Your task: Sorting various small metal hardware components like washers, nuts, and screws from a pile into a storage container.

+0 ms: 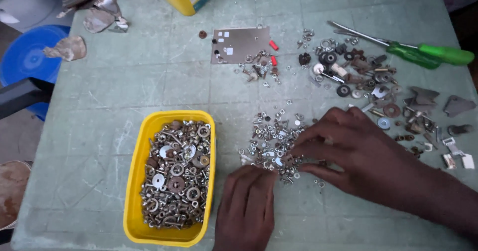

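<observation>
Green scratched tabletop (149,81), perhaps painted

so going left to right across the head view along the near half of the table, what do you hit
yellow tub of nuts and washers → left hand → loose pile of small nuts and washers → right hand → small metal brackets near the table's right edge

Left hand (247,206): enters from the lower frame edge, back of hand up, fingers curled together, fingertips touching the near edge of the pile of small nuts and washers (271,141). Right hand (358,154): enters from the lower right with the forearm, palm down, fingers spread and bent, fingertips resting on the right side of the pile.
</observation>
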